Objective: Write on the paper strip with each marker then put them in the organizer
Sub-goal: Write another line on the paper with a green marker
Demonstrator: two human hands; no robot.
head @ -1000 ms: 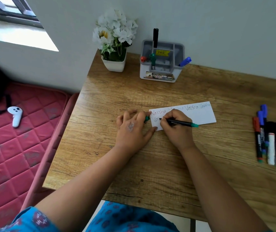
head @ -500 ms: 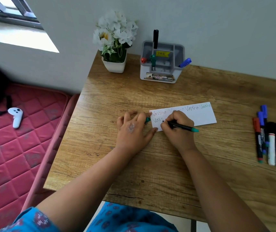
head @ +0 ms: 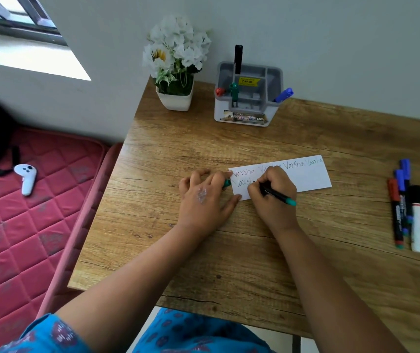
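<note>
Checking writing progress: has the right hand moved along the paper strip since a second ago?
Yes. The right hand has crept rightward along the paper strip, lengthening the second-row word.

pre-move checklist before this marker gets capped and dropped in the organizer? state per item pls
1. Marker held firmly: ok, right hand grips it, tip on the paper strip.
2. Strip held down: ok, left hand rests on its left end.
3. Cap at hand: ok, a green cap sits in the left hand's fingers.
4. Word finished: cannot tell, the right hand covers the end of the second line.
5. Room in the organizer: ok, four markers stand in it, open compartments show.
6. Markers left to do: not ok, a row of markers lies unused at the table's right edge.
</note>
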